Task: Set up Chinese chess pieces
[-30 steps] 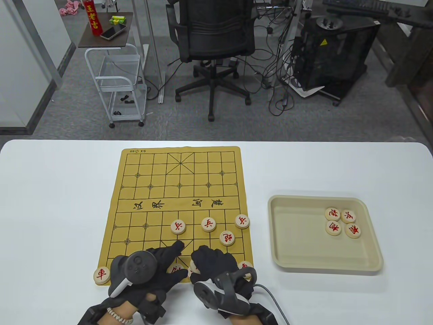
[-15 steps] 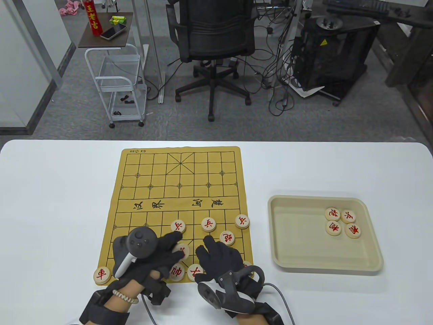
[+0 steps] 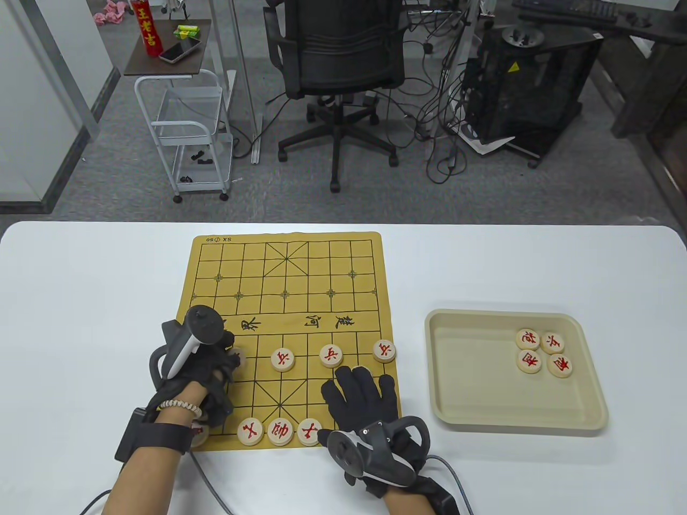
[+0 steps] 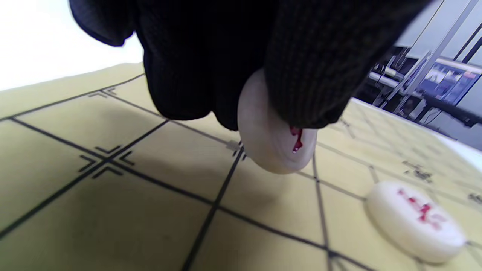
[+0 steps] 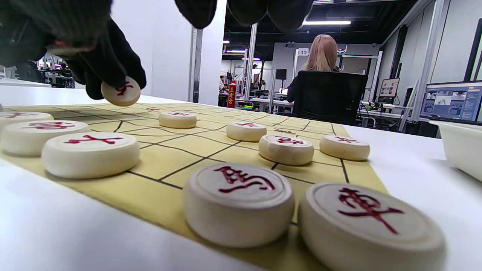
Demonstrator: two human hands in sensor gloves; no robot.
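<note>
Pinching a piece (image 4: 276, 145) between my left hand's (image 3: 206, 365) fingertips (image 4: 312, 75), I hold it tilted just above the board (image 3: 300, 268), over the left part of the near half, close to a crossing of grid lines. My right hand (image 3: 365, 397) lies spread and flat, palm down, over the board's near right part, fingers open and gripping nothing.

Three pieces sit in a row on the board: one (image 3: 283, 359) near the middle, one (image 3: 331, 355) to its right, one (image 3: 385, 351) at the right edge. Three more (image 3: 280, 431) stand side by side along the near edge, touching or nearly so. In the right wrist view two further pieces (image 5: 239, 203) lie at the board's near right corner, with another (image 5: 286, 148) behind them.

The tray (image 3: 590, 413) rests on the counter (image 3: 80, 295) well right of the board, with four pieces (image 3: 542, 352) clustered in its far right corner.
</note>
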